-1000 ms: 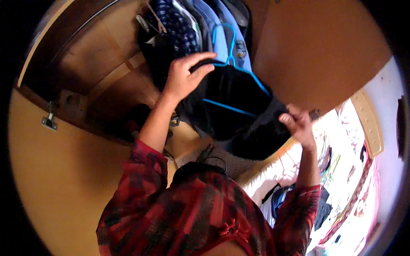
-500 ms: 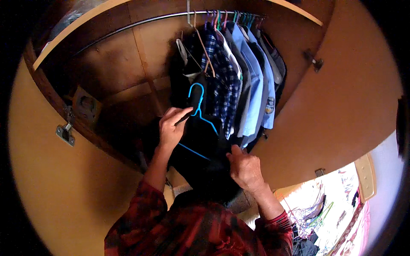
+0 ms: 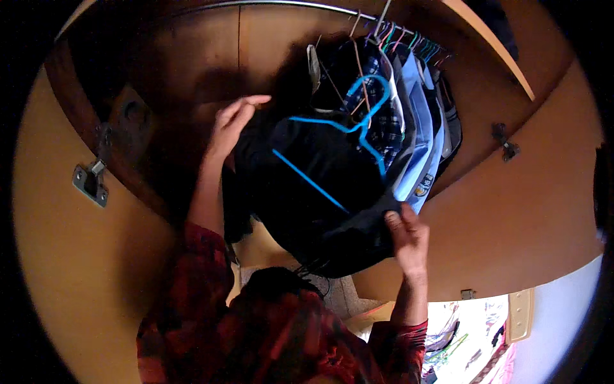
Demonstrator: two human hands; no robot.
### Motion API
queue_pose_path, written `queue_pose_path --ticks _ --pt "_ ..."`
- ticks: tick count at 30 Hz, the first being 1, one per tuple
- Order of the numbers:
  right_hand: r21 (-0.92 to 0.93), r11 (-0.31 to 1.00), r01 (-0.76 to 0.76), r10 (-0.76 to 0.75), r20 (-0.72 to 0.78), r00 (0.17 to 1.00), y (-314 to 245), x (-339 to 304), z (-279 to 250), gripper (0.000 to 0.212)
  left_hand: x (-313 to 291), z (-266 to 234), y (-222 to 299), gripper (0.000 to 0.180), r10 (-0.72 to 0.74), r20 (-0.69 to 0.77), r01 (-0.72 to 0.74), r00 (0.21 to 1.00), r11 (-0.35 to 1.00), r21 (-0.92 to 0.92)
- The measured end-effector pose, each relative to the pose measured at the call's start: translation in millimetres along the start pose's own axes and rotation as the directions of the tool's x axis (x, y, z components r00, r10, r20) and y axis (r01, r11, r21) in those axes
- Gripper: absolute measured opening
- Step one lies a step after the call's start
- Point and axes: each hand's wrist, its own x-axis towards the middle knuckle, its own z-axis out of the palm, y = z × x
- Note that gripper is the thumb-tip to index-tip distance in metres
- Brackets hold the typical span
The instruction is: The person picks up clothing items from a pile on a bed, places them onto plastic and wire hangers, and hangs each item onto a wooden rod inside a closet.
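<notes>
- Head view, the garment: the black garment (image 3: 304,192) is held up in front of the wardrobe's open middle, between the two hands and ahead of the wearer's chest; the blue hanger (image 3: 368,119) sits inside its neckline, with the outer ends of the arms running under the cloth.
- Head view, left hand: the left hand (image 3: 233,125) is at the garment's upper left shoulder, index finger stretched out toward the hook; whether its thumb pinches any cloth cannot be told, since the black fabric and shadow blend there.
- Head view, right hand: the right hand (image 3: 407,233) grips the garment's right edge, thumb over the cloth and fingers folded behind; it sits lower than the left.
- Head view, the key relation: the hanger's long axis slants from upper left down to lower right, one end toward each hand; its hook points up toward the rod (image 3: 307,5), open side to the left, and is clear of the rod; the left hand is the nearer one to the rod.
- Head view, around it: a wire hanger (image 3: 359,51) hangs from the rod behind the hook; past it a checked shirt (image 3: 387,125) and a light-blue shirt (image 3: 419,144) crowd toward the rod's right end; the right door (image 3: 511,230) stands open beyond the wardrobe's right edge.
</notes>
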Motion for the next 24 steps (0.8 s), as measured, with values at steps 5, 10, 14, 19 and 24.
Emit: queue_pose_path --ticks 5,10,14,19,24 --pt "0.177 0.976 -0.126 0.134 -0.034 0.990 3 9 -31 0.014 15 11 12 0.021 0.237 0.191 -0.278 0.953 0.932 0.234" --pt "0.058 0.998 -0.015 0.014 0.018 1.000 2 11 -62 0.014 34 17 18 0.026 -0.242 0.406 0.406 0.881 0.829 -0.386" --pt "0.046 0.999 -0.013 0.016 -0.060 0.998 -22 17 -31 0.011 37 29 4 0.031 -0.244 0.358 0.381 0.901 0.839 -0.389" --pt "-0.002 0.993 0.117 -0.117 -0.045 0.992 -32 59 20 0.016 14 24 -17 0.045 -0.087 -0.278 0.112 0.957 0.991 0.076" --pt "-0.216 0.952 0.217 -0.256 -0.174 0.951 -42 127 62 0.017 11 50 -27 0.050 -0.140 -0.027 0.136 0.990 0.986 -0.098"
